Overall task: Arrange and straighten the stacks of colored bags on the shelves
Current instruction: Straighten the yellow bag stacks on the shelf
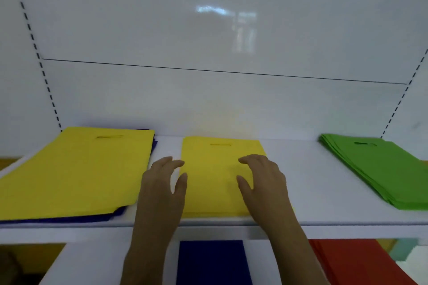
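Squaring middle yellow bag stack (pixel 220 176) on upper shelf (pixel 301 192): my left hand (pixel 162 183) at its left edge, right hand (pixel 264 180) over top, fingers spread, gripping nothing. Next, I judge: nudge edges flush, then left stack (pixel 76 173) with blue bags (pixel 111 216) showing underneath.

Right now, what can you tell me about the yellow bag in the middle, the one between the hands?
The middle yellow bag lies flat on the white shelf, looking like thin, soft fabric. It is a plain rectangle with a slot handle cut near its far edge. The right hand rests on its right side with fingers spread, and the left hand sits at its left edge. More yellow layers seem stacked under it at the front edge.
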A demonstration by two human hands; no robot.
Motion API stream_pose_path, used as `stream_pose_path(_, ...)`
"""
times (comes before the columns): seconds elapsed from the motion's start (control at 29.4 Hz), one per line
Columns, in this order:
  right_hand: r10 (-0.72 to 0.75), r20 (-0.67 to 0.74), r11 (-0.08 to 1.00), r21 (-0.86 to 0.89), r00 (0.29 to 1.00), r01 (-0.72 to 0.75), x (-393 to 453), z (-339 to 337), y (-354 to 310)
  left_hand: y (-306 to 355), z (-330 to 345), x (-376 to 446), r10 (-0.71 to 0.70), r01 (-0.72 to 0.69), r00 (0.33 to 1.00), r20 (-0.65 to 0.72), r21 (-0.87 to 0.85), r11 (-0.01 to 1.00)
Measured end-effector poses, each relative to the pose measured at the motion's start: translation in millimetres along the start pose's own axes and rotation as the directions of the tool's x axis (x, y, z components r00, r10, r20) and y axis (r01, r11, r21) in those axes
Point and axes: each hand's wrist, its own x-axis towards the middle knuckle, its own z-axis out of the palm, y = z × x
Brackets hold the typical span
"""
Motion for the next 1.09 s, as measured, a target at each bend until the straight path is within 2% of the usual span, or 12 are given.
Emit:
stream_pose_path(0.1, -0.081, 0.011, 0.994, 0.075, 0.997, 0.079, -14, -1, -37, 1, -37, -18, -0.003, 0.005, 0.999, -0.053, 0.045, 0.999)
stream_pose_path(0.41, -0.25, 0.143, 0.933, 0.301, 0.958, 0.199, -57, 11, -124, -4, -132, -61, -0.109, 0.131, 0.983, -0.147, 0.154, 0.979)
stream_pose_path(0.68, -0.35, 0.146, 0.904, 0.312, 0.925, 0.292, -42, 48, -188, -56, -178, -58, -0.169, 0.218, 0.961, -0.219, 0.226, 0.95)
stream_pose_path(0.85, -0.319, 0.194, 0.929, 0.255, 0.928, 0.267, -16, 91, -216, -120, -202, -23, -0.22, 0.254, 0.964, -0.149, 0.269, 0.929)
stream_pose_path(1.09, -0.088, 0.284, 0.99, 0.132, 0.955, 0.052, 29, 144, -229, -192, -221, 40, -0.275, 0.274, 0.961, -0.016, 0.174, 0.946)
